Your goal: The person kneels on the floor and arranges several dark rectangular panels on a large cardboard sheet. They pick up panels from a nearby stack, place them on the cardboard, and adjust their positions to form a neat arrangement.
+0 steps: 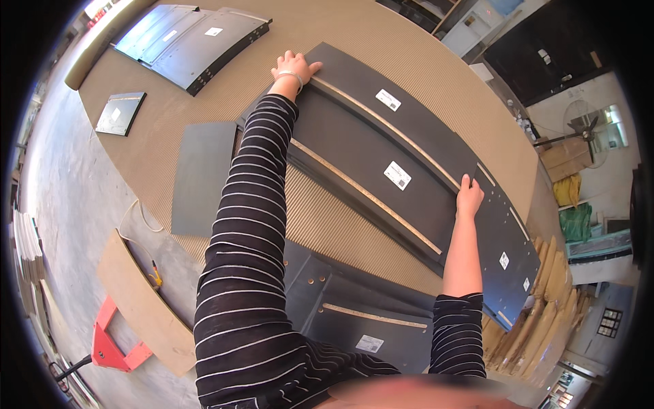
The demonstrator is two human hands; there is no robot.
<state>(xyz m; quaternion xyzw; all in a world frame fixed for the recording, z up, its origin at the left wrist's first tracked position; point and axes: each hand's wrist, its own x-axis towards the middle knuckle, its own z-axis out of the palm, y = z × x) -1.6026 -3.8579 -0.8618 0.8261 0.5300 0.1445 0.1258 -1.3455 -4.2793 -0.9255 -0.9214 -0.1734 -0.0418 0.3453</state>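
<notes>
Head view over a large tan worktable. The left hand, fingers spread almost flat, presses on the far end of a long dark panel lying diagonally across the table; the right hand is curled at the panel's near stretch, fingertips pinching its raised edge beside the upper dark panel of the same stack. Risk, as a judgement: with the arms this far apart, an uneven pull could make the long board slew or flex, scraping the panel beneath or trapping the right fingers between the edges. Labels: 2 white rectangular stickers sit on the stack, 1 on the upper panel, 1 on the gripped panel; smaller white stickers mark the stack's right end, a lower panel near the body, and the grey panels at the table's far left. A red pallet-truck handle stands on the floor.
</notes>
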